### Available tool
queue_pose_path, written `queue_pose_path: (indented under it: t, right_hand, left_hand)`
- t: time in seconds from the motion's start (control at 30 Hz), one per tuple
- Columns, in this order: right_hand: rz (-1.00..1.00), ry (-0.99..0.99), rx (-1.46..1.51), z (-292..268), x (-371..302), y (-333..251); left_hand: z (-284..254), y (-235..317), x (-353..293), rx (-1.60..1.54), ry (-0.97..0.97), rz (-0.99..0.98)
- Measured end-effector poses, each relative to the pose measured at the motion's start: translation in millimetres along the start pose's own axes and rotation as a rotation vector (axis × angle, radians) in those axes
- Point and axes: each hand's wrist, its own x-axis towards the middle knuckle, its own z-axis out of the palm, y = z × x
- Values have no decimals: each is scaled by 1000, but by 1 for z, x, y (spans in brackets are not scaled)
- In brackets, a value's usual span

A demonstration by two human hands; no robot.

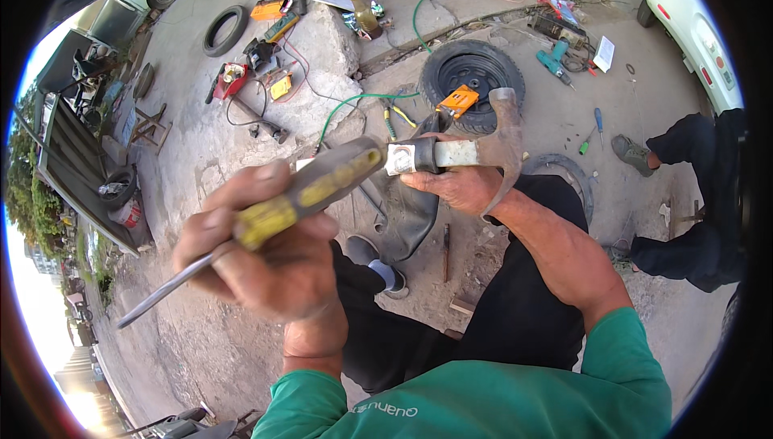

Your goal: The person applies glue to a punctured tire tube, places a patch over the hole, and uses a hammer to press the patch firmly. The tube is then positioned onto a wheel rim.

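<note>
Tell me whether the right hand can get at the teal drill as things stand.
Probably not: the right hand is taken up with the hammer, and the teal drill seems to lie too far forward.

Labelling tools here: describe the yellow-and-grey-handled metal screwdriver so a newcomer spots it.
From the green cloth shirt along the lower edge, go up to the bare left hand. It grips the yellow-and-grey-handled metal screwdriver, blade pointing lower left. Its thin straight shaft sets it apart from the steel claw hammer in the bare right hand.
</note>
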Motion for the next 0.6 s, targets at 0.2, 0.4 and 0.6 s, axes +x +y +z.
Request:
queue_pose_path:
  t: [0.2, 0.4, 0.6]
  right_hand:
    - [-112, 113, -98, -3, -6, -2]
    - [-71, 150, 42, -5, -6, 1]
    - [-57, 53, -81, -7, -4, -4]
  left_hand:
    - [-8, 0, 14, -91, 35, -106]
    - [-6, -31, 3, 93, -125, -268]
    - [-19, -28, 19, 128, -43, -335]
